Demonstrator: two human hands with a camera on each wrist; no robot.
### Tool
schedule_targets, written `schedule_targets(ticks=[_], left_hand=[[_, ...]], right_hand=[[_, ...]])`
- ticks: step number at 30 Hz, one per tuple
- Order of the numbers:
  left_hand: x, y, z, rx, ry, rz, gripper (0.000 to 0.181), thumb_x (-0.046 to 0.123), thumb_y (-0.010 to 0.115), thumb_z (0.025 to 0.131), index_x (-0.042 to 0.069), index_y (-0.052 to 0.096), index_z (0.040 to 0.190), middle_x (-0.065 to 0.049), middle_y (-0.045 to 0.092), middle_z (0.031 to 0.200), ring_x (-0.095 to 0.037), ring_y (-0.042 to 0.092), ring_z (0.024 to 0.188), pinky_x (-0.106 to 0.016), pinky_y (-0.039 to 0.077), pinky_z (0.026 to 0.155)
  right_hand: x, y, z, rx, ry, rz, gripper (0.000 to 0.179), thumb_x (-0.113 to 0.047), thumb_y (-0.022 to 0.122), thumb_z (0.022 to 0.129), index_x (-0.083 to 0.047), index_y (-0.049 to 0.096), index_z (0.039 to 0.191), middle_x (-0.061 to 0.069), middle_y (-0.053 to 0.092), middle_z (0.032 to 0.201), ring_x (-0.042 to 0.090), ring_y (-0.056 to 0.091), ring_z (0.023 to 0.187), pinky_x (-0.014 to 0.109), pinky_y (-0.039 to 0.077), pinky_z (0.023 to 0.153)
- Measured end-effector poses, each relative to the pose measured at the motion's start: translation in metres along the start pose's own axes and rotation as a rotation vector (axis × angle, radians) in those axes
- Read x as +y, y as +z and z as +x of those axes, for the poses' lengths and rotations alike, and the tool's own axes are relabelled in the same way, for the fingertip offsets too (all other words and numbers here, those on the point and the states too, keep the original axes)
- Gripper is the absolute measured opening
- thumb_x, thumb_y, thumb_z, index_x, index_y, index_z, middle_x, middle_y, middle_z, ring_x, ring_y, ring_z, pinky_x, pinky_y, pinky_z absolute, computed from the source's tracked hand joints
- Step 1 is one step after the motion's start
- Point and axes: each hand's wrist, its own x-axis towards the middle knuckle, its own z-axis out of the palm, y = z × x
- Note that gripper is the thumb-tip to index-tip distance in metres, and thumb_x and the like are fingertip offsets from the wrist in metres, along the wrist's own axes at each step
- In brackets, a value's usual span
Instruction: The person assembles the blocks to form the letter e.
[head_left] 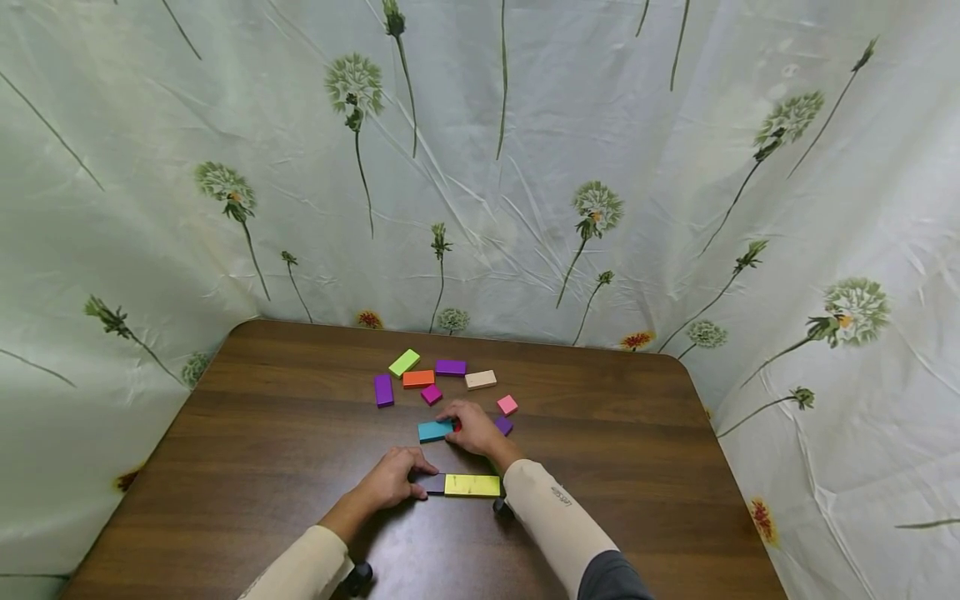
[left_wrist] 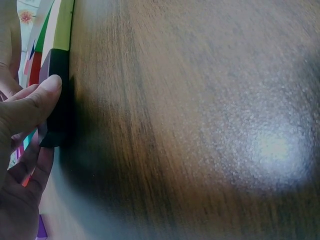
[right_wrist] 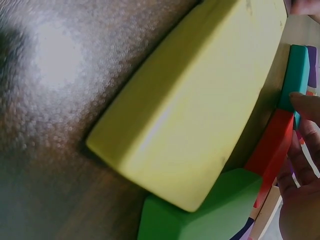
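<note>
My left hand (head_left: 390, 480) grips a dark purple block (left_wrist: 59, 100), thumb on the near side and fingers round its end. That block lies end to end with a long yellow block (head_left: 472, 486) on the table. Farther forward, my right hand (head_left: 476, 428) pinches the right end of a teal block (head_left: 433, 431), the thumb on its near side. A red block (right_wrist: 271, 152) adjoins the teal one, mostly covered by my right hand in the head view. In the right wrist view a green block (right_wrist: 212, 207) shows beyond the yellow one; my right arm hides it from the head view.
Past my hands on the brown wooden table (head_left: 300, 417) lie a lime block (head_left: 404, 362), an orange block (head_left: 418, 379), several purple and magenta blocks, a cream block (head_left: 481, 380) and a pink block (head_left: 507, 405). A flowered curtain (head_left: 495, 250) hangs behind the table's far edge.
</note>
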Motion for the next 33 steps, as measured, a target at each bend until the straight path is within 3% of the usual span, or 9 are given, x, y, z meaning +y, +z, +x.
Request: schedule_targets(ticks=[17,23,33], left_hand=[[0.0,0.001,0.001,0.003,0.017,0.018,0.031,0.01,0.085,0.067,0.006,0.076,0.097,0.004,0.065,0.085,-0.018,0.061,0.086,-0.035,0.046,0.079],[-0.004,0.003,0.001,0.023,0.039,0.019,0.032,0.008,0.085,0.065,0.006,0.077,0.096,0.003,0.066,0.085,-0.017,0.062,0.084,-0.031,0.048,0.076],[-0.004,0.003,0.002,0.024,0.031,0.013,0.032,0.009,0.085,0.066,0.006,0.077,0.097,0.004,0.066,0.085,-0.017,0.061,0.085,-0.032,0.047,0.077]], right_hand=[[-0.002,-0.002,-0.006,0.008,0.023,0.048,0.03,-0.004,0.073,0.08,-0.004,0.07,0.11,0.008,0.065,0.109,0.022,0.058,0.104,0.032,0.045,0.093],[0.0,-0.009,-0.012,0.055,0.018,0.067,0.031,-0.004,0.073,0.08,-0.004,0.07,0.111,0.007,0.064,0.109,0.023,0.058,0.106,0.036,0.045,0.095],[-0.001,-0.019,-0.044,0.014,0.046,0.03,0.032,-0.012,0.073,0.084,-0.003,0.067,0.114,0.008,0.062,0.111,0.024,0.057,0.105,0.038,0.047,0.092]])
